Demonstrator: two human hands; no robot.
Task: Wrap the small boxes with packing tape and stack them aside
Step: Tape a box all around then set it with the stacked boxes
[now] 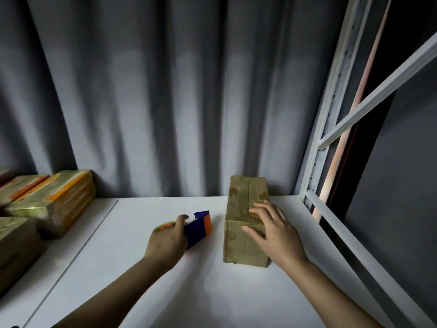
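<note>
A long brown cardboard box (243, 204) lies on the white table (132, 268), pointing away from me, its top glossy with tape. My right hand (272, 230) rests flat on the box's top with fingers spread and straight. Left of the box sits a blue and orange tape dispenser (198, 227) holding a roll of clear tape. My left hand (169, 239) grips the dispenser from behind, thumb over the roll.
Several taped boxes with orange labels (54, 200) are stacked at the table's left edge. A grey curtain (165, 91) hangs behind the table. A white metal shelf frame (331, 143) rises at the right.
</note>
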